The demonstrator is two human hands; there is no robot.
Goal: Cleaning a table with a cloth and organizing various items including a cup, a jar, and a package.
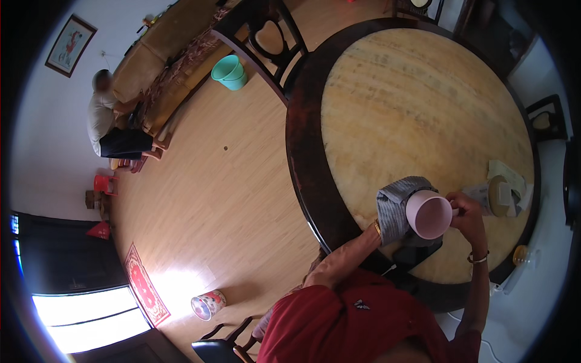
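Note:
A pink mug (429, 215) is held up over the near edge of a round table, its mouth turned toward me. My right hand (467, 215) grips its handle. A grey ribbed cloth (394, 213) covers most of my left hand (379, 231) and lies against the mug's left side; the fingers under it are hidden. Beneath the mug, a dark flat device (417, 254) with a white cable rests on the table. The round table (422, 113) has a yellowish stone-like top and a dark wooden rim.
Papers (506, 177) and a round container (499, 196) lie right of my right hand. A dark wooden chair (272, 43) stands at the table's far left. Green buckets (229, 72) and a patterned bin (209, 304) are on the floor. Another person (102, 113) sits by the sofa (136, 63).

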